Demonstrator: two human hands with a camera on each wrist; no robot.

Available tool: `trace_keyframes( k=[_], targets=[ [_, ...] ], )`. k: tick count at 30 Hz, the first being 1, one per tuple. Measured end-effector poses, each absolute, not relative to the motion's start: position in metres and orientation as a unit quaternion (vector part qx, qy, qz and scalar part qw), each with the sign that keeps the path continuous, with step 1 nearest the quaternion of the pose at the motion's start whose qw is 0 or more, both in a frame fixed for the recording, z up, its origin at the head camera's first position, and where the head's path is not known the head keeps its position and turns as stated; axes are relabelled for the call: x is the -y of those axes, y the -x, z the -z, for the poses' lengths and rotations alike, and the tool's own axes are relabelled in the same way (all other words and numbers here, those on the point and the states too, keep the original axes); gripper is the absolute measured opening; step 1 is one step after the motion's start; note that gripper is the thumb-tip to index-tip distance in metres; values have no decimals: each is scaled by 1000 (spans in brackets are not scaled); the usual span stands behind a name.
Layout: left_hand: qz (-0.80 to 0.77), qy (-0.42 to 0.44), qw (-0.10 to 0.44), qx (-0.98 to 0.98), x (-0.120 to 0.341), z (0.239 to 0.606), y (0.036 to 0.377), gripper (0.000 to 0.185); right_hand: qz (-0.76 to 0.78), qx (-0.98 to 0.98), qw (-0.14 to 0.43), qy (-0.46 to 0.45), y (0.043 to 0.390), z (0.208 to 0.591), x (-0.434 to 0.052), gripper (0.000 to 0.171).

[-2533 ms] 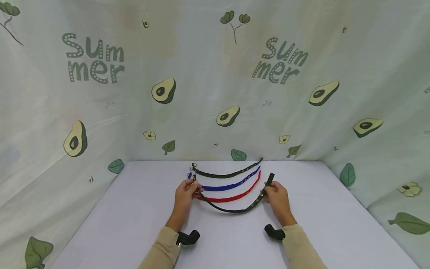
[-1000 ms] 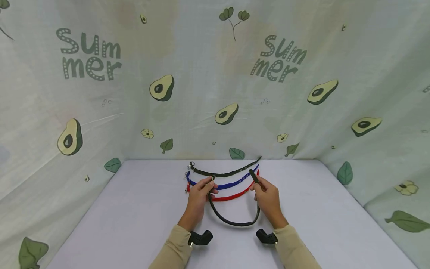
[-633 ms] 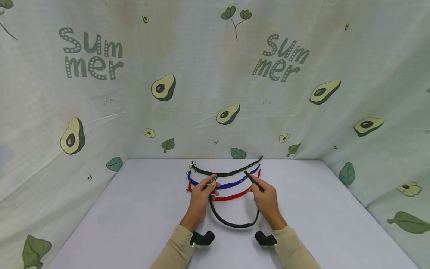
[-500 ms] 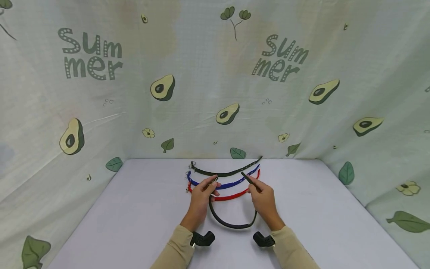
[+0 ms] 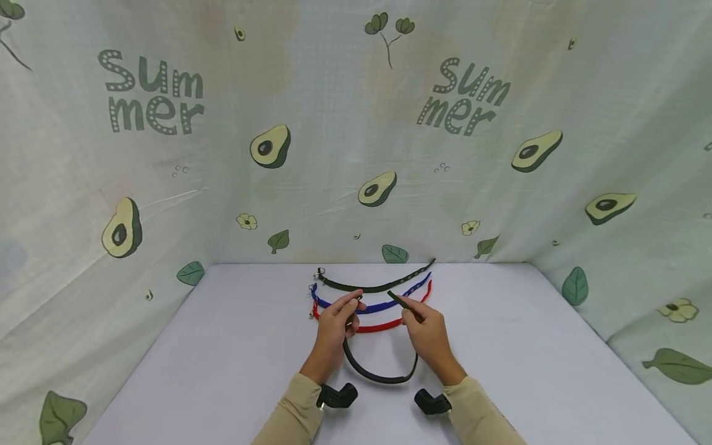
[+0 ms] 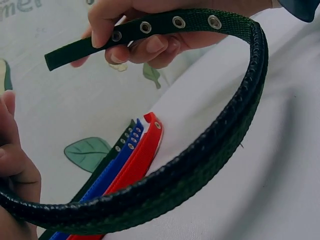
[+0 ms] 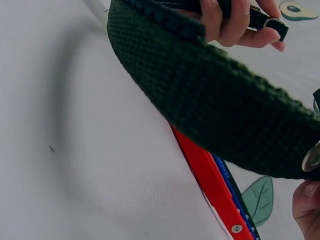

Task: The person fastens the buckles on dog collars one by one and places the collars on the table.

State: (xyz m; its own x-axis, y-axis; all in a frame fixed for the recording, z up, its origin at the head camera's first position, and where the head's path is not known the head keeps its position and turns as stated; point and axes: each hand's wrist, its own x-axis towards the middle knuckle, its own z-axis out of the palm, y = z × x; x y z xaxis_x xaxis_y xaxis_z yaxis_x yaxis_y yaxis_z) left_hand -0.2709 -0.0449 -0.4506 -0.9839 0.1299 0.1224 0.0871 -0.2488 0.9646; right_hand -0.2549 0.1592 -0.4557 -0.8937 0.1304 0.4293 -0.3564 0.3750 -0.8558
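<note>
My left hand pinches the buckle end of a dark green collar; the buckle is mostly behind the fingers. Opposite it, my right hand pinches the collar near its free end, whose tip points up and left toward the left hand. Between the hands the band hangs in a U above the table. Metal eyelets line the free-end part in the left wrist view. In the right wrist view, a ring shows at the buckle end beside the left hand's fingers.
Behind the hands, a red collar, a blue collar and another dark green collar lie in curved rows on the white table. A printed cloth hangs around the back and sides. Black wrist cameras sit on both sleeves.
Both hands have come closer together, bending the held collar from a wide curve into a narrow U. Its free tip has turned from pointing up and right to up and left.
</note>
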Motion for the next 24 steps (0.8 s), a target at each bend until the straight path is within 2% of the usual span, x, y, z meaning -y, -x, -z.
trace_keyframes(
  k=[10,16,24],
  targets=[
    [-758,-80,1,-647,43,453,270,34,-547,804,215,-89,251,452,-153,28],
    [-765,-87,-2,-639,43,453,273,42,-534,811,215,-100,249,449,-150,26],
    [-774,-67,-7,-630,40,454,273,43,-517,818,224,-117,247,448,-148,26]
  ],
)
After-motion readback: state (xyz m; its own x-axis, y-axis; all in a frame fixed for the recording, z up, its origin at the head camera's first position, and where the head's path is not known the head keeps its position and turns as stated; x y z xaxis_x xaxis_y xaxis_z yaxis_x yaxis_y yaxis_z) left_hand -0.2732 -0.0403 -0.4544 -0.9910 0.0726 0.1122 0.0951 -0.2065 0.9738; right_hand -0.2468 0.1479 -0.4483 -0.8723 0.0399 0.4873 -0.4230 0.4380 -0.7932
